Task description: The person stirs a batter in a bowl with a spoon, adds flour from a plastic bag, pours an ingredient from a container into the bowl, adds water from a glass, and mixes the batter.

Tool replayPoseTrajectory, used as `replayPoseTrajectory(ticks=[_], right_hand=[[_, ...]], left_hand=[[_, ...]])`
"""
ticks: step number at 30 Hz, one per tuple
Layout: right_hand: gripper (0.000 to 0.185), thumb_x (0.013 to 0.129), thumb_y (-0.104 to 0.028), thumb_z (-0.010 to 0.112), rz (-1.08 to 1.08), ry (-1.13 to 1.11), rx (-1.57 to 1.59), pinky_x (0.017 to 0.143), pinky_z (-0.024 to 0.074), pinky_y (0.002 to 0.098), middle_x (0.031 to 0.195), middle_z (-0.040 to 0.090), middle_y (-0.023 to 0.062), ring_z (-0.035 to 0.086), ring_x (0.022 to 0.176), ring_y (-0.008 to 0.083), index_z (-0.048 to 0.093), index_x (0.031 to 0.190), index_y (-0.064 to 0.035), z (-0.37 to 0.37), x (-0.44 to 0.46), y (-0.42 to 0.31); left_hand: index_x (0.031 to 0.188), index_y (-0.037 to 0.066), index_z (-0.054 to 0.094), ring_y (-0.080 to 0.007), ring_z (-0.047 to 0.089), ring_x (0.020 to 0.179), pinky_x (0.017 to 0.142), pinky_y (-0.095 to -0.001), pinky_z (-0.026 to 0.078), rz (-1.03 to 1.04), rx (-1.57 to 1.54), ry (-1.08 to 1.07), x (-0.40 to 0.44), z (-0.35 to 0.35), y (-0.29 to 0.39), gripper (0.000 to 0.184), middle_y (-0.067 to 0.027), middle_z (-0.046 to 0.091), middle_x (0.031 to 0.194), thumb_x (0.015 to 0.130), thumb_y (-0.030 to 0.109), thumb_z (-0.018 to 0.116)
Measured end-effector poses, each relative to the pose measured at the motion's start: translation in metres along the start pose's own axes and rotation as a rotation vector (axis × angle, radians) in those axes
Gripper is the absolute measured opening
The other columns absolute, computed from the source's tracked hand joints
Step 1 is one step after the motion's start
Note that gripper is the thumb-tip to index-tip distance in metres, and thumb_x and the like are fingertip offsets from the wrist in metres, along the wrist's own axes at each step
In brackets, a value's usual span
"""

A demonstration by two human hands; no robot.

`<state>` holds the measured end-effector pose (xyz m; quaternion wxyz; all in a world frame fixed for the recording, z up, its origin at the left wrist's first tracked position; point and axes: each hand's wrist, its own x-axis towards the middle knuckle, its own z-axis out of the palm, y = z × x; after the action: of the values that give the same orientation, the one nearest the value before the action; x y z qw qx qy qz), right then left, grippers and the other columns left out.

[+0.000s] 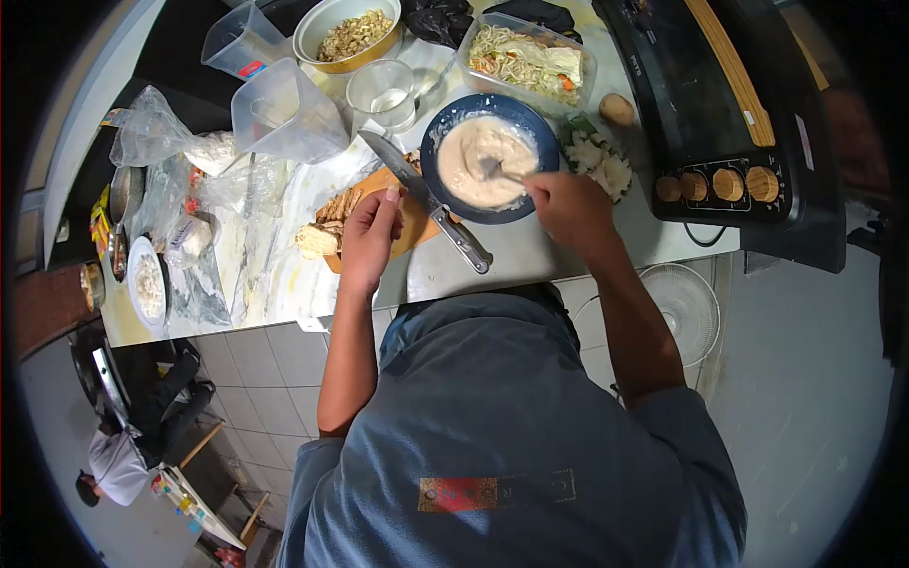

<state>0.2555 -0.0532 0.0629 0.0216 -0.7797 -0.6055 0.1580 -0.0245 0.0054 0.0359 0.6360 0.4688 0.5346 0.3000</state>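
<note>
Stirring thick cream-coloured mix w/ silvery metal spoon prob. needed slow strokes; R hand clenched spoon, L hand half-curled, hold unclear

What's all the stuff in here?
Bowl: 1, blue, centre
Utensil: 1, silvery, in bowl
Knife: 1, silver-black, across board
Board: 1, orange, under knife
Noodle tub: 1, clear, top
Pot: 1, yellow, top
Small bowl: 1, clear, near pot
Containers: 2, clear, upper-left
Bags: several, clear, left
Plate: 1, white, left
Oven: 1, black, right
Fan: 1, pale, floor
Person: 1, white-topped, lower-left
Left hand: 1, bare, over board
Right hand: 1, bare, gripping utensil
</note>
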Motion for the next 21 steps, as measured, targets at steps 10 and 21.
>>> replayPoseTrajectory(ticks=[10, 21], right_hand=[[0.019, 0.085, -0.023, 0.055, -0.029, 0.023, 0.167, 0.070, 0.0521, 0.0468, 0.084, 0.069, 0.0130, 0.067, 0.082, 0.0351, 0.073, 0.083, -0.0174, -0.013, -0.009, 0.015], [0.019, 0.086, -0.024, 0.055, -0.080, 0.076, 0.156, 0.067, 0.0507, 0.0488, 0.081, 0.067, 0.0147, 0.066, 0.081, 0.0382, 0.071, 0.082, -0.0155, -0.018, 0.005, 0.038]], left_hand=[[0.100, 0.003, 0.066, -0.0054, 0.043, 0.063, 0.057, -0.0222, 0.035, -0.019, -0.005, 0.056, -0.009, 0.006, 0.000, 0.033, 0.0047, 0.051, 0.069, 0.100, 0.035, 0.057], [0.109, 0.000, 0.067, -0.0049, 0.041, 0.062, 0.056, -0.0210, 0.033, 0.000, -0.099, 0.138, -0.020, 0.018, -0.002, 0.037, 0.0053, 0.049, 0.069, 0.101, 0.035, 0.057]])
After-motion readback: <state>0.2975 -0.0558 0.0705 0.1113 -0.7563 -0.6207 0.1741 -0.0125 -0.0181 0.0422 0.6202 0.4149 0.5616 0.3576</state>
